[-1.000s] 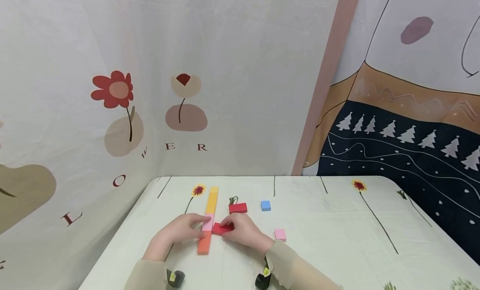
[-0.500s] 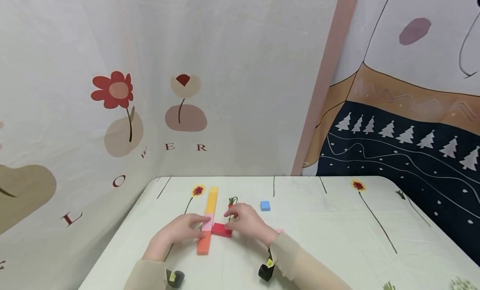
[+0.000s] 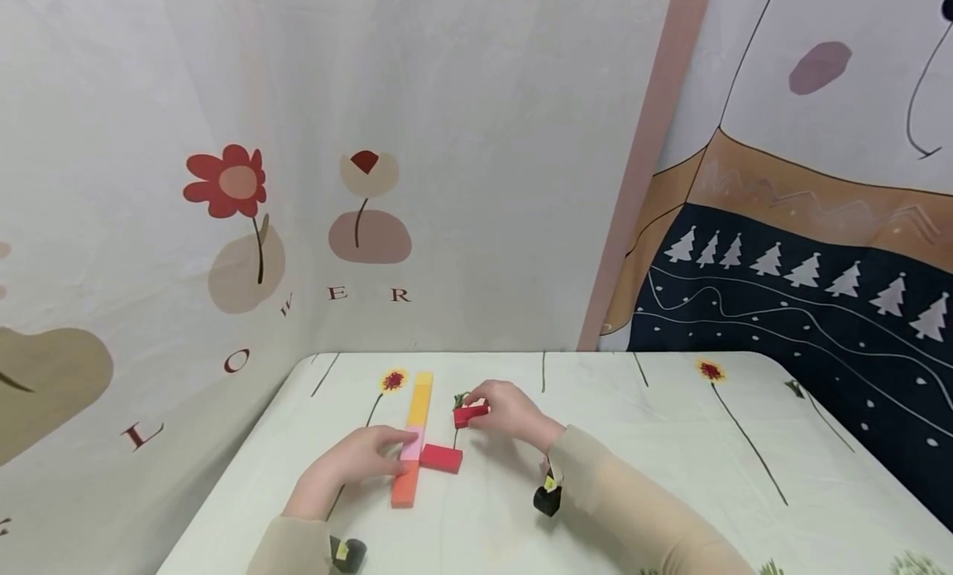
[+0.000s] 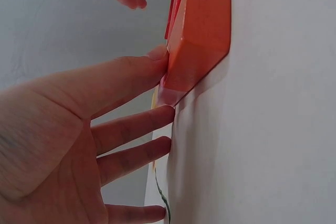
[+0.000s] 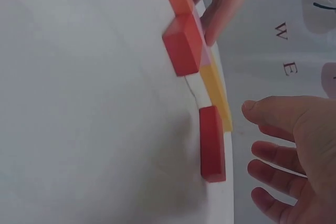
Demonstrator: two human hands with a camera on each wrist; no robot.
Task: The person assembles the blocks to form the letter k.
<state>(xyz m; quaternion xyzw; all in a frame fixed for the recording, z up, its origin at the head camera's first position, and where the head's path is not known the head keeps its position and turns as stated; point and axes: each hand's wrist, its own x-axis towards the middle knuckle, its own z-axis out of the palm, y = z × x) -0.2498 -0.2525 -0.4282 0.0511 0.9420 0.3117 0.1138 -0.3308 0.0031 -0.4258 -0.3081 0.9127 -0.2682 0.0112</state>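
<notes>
In the head view a straight row of toy blocks lies on the table: a light yellow block point(image 3: 423, 379), a longer amber block point(image 3: 419, 405), a pink block point(image 3: 411, 451) and an orange block point(image 3: 404, 488). A red block point(image 3: 442, 458) juts out from the row's right side. My left hand point(image 3: 359, 455) touches the row, its thumb on the orange block and its index finger by the pink one. Over a second red block point(image 3: 471, 416) is my right hand point(image 3: 510, 414); the right wrist view shows its relaxed fingers point(image 5: 278, 174) apart from that block point(image 5: 212, 145).
A pale tablecloth point(image 3: 670, 467) printed with flowers covers the table, whose far edge meets a hanging flower-print cloth point(image 3: 476, 227). A dark cloth with white trees point(image 3: 744, 302) hangs at the right. Black wrist cameras point(image 3: 547, 499) sit below both wrists.
My right hand has let go of the red block beside the row and moved away and right to the farther red block. It now hides the blue and loose pink blocks. My left hand stays put.
</notes>
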